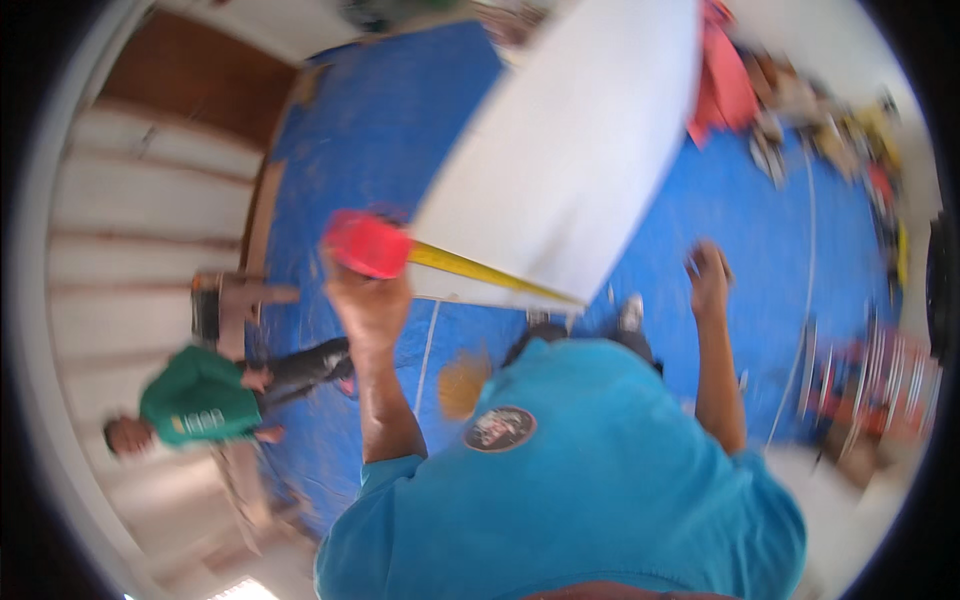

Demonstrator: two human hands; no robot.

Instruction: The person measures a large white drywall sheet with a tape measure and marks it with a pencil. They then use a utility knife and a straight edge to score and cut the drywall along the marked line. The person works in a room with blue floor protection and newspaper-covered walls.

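Observation:
My left hand (368,300) is closed around a red tape measure (368,244), raised at the left of a large white board (570,150). From the case the yellow blade (485,272) stretches to the right, down to the near corner of the board by my feet. Whether its end hooks on that corner cannot be made out. Off the board's right side, over the blue sheet, hangs my right hand (709,285). Its fingers look loosely bent and apart, somewhat blurred, with nothing plainly held.
Blue sheeting (390,120) covers the floor. At the left a person in a green top (200,395) sits with legs stretched toward me. Red cloth (722,80) and mixed clutter (835,130) lie at the far right; a rack-like stack (870,385) stands nearer.

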